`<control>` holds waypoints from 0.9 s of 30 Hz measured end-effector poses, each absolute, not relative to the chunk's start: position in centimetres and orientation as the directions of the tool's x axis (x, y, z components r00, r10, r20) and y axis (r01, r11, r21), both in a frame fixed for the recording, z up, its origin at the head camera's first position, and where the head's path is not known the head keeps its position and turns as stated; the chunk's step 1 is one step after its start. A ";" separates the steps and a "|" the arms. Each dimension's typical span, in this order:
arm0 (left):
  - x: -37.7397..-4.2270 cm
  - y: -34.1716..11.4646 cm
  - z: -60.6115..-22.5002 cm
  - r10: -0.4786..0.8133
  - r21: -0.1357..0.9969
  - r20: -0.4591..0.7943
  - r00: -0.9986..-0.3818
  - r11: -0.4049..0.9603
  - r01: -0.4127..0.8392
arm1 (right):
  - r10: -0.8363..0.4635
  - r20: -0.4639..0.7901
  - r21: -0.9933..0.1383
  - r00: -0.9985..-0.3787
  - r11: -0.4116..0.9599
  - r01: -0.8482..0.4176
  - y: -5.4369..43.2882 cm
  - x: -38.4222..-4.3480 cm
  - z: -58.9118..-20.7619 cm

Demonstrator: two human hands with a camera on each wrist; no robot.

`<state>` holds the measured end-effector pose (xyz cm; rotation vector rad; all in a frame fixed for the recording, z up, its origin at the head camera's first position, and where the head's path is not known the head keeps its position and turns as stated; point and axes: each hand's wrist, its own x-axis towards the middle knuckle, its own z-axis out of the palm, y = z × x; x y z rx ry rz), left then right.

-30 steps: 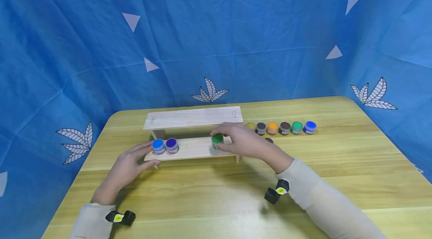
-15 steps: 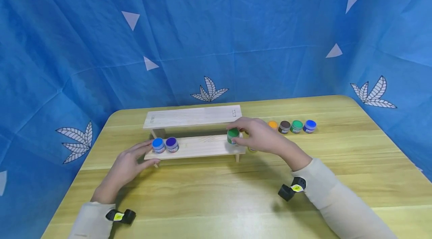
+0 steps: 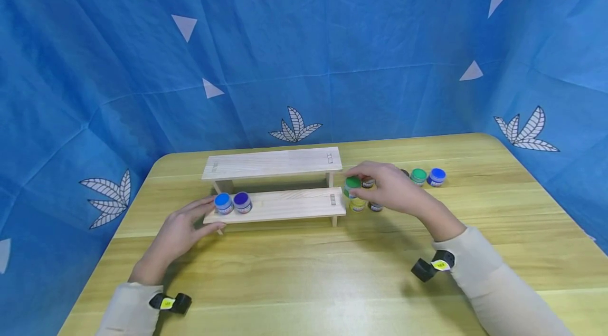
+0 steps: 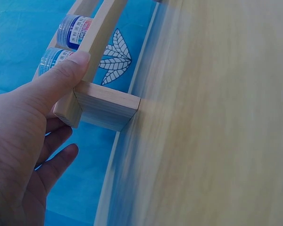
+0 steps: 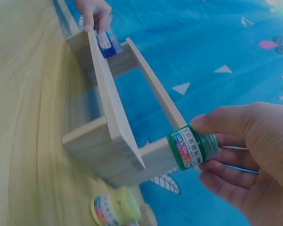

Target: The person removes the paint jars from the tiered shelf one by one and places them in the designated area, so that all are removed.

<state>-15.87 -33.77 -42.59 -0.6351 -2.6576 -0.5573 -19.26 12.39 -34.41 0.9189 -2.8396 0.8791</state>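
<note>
My right hand (image 3: 391, 186) pinches a green paint jar (image 3: 352, 183) between thumb and fingers, just off the right end of a two-tier wooden shelf (image 3: 287, 204). In the right wrist view the jar's printed label (image 5: 187, 147) faces the camera. My left hand (image 3: 176, 238) grips the left end of the lower tier, its thumb along the front edge. Right beside those fingers, a light blue paint jar (image 3: 223, 205) and a purple paint jar (image 3: 243, 203) stand on that tier.
A yellow paint jar (image 3: 357, 205) and dark jars stand on the wooden table (image 3: 294, 278) under my right hand, partly hidden. Farther right are another green jar (image 3: 418, 176) and a blue jar (image 3: 436, 176). A blue patterned cloth (image 3: 304, 51) hangs behind the table.
My right hand has carried the green paint jar rightward, from over the lower tier to beyond the shelf's right end. My left hand has stayed in place.
</note>
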 end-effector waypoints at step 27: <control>-16.0 -33.9 -42.7 0.364 0.278 0.437 -0.823 0.815 0.508 | -0.371 0.201 -0.567 -0.907 0.711 -0.416 18.6 -19.0 -36.5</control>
